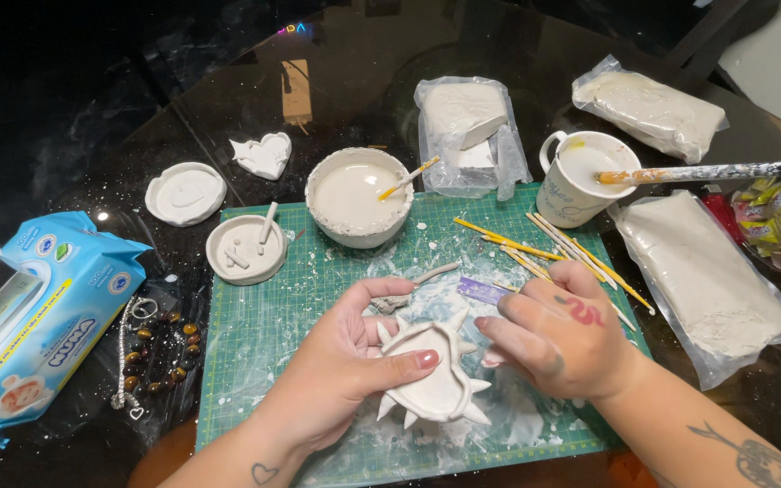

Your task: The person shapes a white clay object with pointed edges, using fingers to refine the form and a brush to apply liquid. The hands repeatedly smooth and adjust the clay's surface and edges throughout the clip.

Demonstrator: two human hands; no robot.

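Fingers of my left hand (341, 361) curl around the spiky clay dish (431, 375); my right hand (553, 339) pinches its right rim. Soft, fragile clay, I judge: best cradled underneath, away from the spikes.

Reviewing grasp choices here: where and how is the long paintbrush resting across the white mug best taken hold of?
Grip the paintbrush by its long bare handle to the right of the mug, coming down from above with the right hand. The bristle end lies over the mug's mouth and looks wet, while the handle juts out free beyond the rim.
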